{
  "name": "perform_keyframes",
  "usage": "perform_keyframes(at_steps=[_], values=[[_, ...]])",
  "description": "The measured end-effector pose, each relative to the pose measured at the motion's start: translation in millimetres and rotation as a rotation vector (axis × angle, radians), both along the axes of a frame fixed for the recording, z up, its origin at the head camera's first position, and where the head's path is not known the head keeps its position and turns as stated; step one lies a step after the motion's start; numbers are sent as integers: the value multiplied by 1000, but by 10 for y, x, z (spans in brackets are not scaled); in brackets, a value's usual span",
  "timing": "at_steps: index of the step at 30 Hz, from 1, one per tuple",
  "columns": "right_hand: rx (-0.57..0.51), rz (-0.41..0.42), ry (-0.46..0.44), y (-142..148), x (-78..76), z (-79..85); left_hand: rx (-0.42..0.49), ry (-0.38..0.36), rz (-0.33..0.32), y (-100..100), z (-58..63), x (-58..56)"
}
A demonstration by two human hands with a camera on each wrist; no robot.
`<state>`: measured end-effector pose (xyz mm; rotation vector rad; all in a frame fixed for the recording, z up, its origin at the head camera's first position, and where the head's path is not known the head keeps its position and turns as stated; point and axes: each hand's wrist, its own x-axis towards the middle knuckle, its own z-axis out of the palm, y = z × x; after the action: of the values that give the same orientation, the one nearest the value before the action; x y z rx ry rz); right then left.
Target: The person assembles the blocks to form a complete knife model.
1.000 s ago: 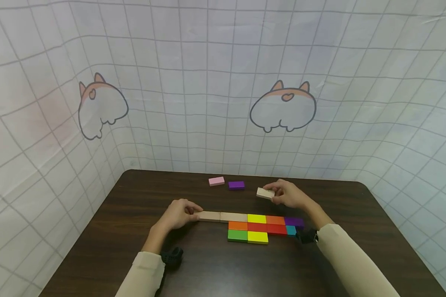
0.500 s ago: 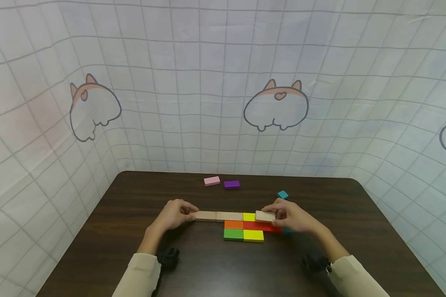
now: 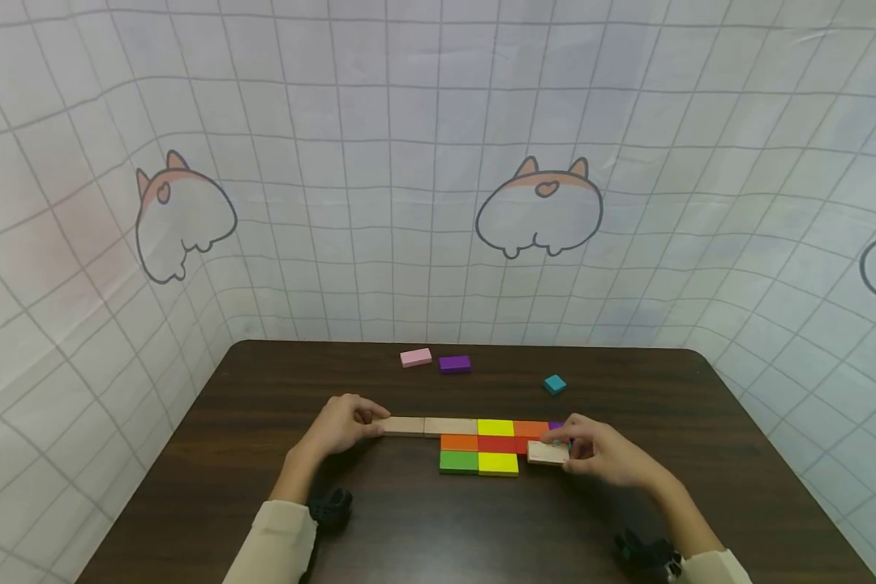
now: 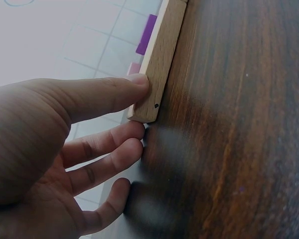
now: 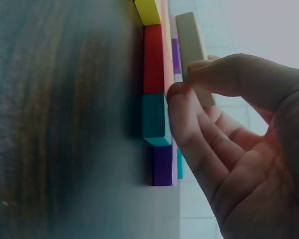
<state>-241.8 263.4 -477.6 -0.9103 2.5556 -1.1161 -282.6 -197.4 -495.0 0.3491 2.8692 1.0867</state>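
My right hand (image 3: 609, 454) pinches a plain wooden block (image 3: 547, 453) between thumb and fingers, above the right part of a flat layout of blocks. In the right wrist view this block is tilted over the red block (image 5: 154, 59) and the teal block (image 5: 154, 114). My left hand (image 3: 341, 423) holds the outer end of another plain wooden block (image 3: 405, 426), its thumb lying on the block's side in the left wrist view. That block leads a back row with a second wooden block (image 3: 450, 427), a yellow block (image 3: 495, 427) and an orange block (image 3: 531, 429).
In front of the back row lie an orange block (image 3: 459, 443), a green block (image 3: 458, 462) and a yellow block (image 3: 498, 465). Farther back on the dark table (image 3: 299, 373) are a pink block (image 3: 415, 358), a purple block (image 3: 455, 365) and a small teal block (image 3: 555, 384).
My right hand has brought its wooden block from the back of the table toward me, over the layout's right part. The small teal block behind has come into view. The left hand keeps its place.
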Motion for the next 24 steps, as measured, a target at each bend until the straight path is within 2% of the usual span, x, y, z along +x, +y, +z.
perform_keyframes(at_steps=[10, 16, 24], values=[[34, 14, -21, 0, 2, -53, -7, 17, 3, -5, 5, -12], [56, 14, -42, -12, 12, -96, -8, -11, 6, 9, -3, 2], [71, 1, -20, -28, 17, -94, -9, 0, 5, 2, -6, 2]])
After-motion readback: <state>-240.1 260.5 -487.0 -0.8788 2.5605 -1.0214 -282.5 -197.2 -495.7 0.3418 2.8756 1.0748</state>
